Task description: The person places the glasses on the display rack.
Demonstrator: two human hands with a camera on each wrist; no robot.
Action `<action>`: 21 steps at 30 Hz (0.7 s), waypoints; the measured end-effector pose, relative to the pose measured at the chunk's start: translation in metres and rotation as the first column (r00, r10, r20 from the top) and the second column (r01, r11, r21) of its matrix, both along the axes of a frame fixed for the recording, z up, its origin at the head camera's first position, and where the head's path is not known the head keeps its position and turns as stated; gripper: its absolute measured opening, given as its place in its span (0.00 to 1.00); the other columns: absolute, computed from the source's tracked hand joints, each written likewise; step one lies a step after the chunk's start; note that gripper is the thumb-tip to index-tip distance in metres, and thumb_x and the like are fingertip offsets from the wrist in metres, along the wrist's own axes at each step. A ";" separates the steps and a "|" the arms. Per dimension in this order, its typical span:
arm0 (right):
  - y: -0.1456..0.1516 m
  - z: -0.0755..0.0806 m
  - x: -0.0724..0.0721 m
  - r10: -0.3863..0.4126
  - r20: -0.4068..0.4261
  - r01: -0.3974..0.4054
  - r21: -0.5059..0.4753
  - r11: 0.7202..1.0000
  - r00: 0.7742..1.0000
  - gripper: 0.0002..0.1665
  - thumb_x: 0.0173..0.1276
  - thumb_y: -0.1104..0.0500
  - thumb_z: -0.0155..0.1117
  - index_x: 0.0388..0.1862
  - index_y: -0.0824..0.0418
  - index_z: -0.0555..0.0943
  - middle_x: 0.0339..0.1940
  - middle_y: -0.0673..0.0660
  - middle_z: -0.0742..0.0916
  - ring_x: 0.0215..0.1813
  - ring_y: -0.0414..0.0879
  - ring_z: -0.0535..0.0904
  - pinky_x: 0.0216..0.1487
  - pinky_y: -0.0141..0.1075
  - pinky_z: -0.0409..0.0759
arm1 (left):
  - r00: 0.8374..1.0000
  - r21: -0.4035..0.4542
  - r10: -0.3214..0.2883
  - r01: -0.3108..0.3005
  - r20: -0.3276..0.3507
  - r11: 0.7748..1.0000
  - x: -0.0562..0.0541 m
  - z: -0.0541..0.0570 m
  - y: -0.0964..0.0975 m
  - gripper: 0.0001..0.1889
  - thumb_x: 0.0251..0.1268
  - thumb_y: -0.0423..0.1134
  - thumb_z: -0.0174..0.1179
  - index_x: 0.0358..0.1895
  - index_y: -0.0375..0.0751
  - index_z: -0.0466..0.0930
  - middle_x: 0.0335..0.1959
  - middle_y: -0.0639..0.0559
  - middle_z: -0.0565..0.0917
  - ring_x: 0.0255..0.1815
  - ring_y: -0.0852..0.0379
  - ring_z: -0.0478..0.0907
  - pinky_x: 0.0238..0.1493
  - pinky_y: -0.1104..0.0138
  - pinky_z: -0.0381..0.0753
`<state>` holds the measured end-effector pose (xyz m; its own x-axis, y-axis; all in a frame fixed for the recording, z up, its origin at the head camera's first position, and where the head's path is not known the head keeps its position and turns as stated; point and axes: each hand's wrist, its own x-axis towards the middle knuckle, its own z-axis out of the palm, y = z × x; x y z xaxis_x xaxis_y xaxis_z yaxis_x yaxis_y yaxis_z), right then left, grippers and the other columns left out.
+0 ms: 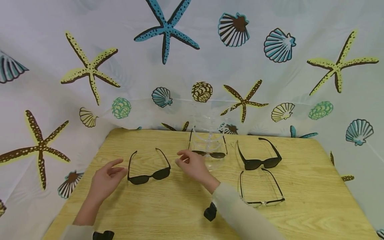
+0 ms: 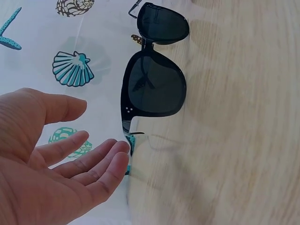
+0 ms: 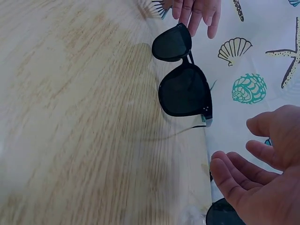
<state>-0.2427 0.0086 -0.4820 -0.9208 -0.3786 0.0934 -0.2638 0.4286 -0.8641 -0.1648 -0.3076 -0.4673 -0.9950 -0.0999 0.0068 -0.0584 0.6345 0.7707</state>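
Black sunglasses with dark lenses sit on the wooden table, temples unfolded and pointing to the back. My left hand hovers at their left side, fingers loosely bent and holding nothing. In the left wrist view, its fingertips are close to the frame's end; whether they touch cannot be told. To the right of the same sunglasses, my right hand is held above the table with nothing between thumb and fingers. The right wrist view shows a gap between this hand and the sunglasses.
Behind my right hand, a clear stand bears thin-framed sunglasses. Further right lie bulky black sunglasses and, in front of them, dark-framed eyeglasses. A white cloth with starfish and shells hangs behind the table.
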 end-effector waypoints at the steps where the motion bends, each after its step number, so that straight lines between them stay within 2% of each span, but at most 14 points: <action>1: -0.002 0.000 0.000 0.003 0.007 -0.003 0.001 1.000 1.000 0.21 0.82 0.51 0.61 0.67 0.57 0.82 0.55 0.59 0.89 0.50 0.52 0.87 0.47 0.42 0.86 | 1.000 0.002 0.001 -0.001 0.007 1.000 0.001 -0.001 -0.001 0.32 0.81 0.49 0.59 0.78 0.35 0.68 0.65 0.27 0.81 0.65 0.32 0.81 0.54 0.53 0.87; 4: -0.005 -0.002 0.000 0.013 0.022 -0.013 -0.003 1.000 1.000 0.22 0.82 0.51 0.60 0.68 0.57 0.82 0.55 0.60 0.89 0.51 0.52 0.86 0.49 0.43 0.85 | 1.000 0.007 -0.003 0.003 0.023 1.000 0.002 -0.004 -0.003 0.32 0.81 0.50 0.59 0.79 0.35 0.67 0.66 0.26 0.81 0.65 0.31 0.81 0.57 0.46 0.85; 11: -0.013 -0.012 0.001 0.038 -0.001 -0.038 0.014 0.999 0.999 0.22 0.82 0.54 0.59 0.68 0.61 0.81 0.55 0.62 0.89 0.51 0.55 0.87 0.52 0.47 0.86 | 0.997 0.030 -0.007 0.004 0.079 1.000 0.001 -0.011 -0.006 0.34 0.81 0.52 0.59 0.80 0.38 0.66 0.66 0.28 0.81 0.63 0.35 0.83 0.50 0.58 0.87; 14: -0.016 -0.016 0.001 0.046 -0.019 -0.046 0.028 0.999 0.999 0.22 0.82 0.55 0.59 0.68 0.63 0.82 0.55 0.63 0.89 0.51 0.56 0.88 0.52 0.48 0.87 | 0.994 0.058 -0.003 -0.003 0.111 0.998 0.002 -0.013 -0.005 0.34 0.81 0.53 0.59 0.81 0.39 0.65 0.67 0.29 0.81 0.63 0.36 0.84 0.50 0.58 0.87; 17: -0.019 -0.018 0.001 0.050 -0.030 -0.049 0.025 0.998 0.998 0.21 0.83 0.55 0.59 0.67 0.64 0.82 0.54 0.64 0.90 0.51 0.57 0.89 0.57 0.52 0.86 | 0.993 0.073 -0.005 -0.004 0.118 0.997 0.002 -0.016 -0.004 0.34 0.81 0.52 0.59 0.81 0.39 0.66 0.66 0.30 0.82 0.62 0.37 0.85 0.50 0.58 0.87; 21: -0.021 -0.019 0.001 0.053 -0.017 -0.053 0.016 0.998 0.998 0.21 0.83 0.55 0.58 0.67 0.64 0.82 0.55 0.64 0.89 0.52 0.58 0.88 0.59 0.54 0.84 | 0.995 0.076 -0.001 -0.007 0.101 0.997 0.002 -0.020 -0.002 0.32 0.80 0.49 0.61 0.79 0.38 0.68 0.63 0.31 0.84 0.56 0.45 0.88 0.45 0.66 0.85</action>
<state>-0.2419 -0.0121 -0.5013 -0.8976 -0.4286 0.1028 -0.3013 0.4265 -0.8528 -0.1629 -0.3096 -0.4875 -0.9899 -0.0991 -0.1017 -0.1404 0.5742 0.8066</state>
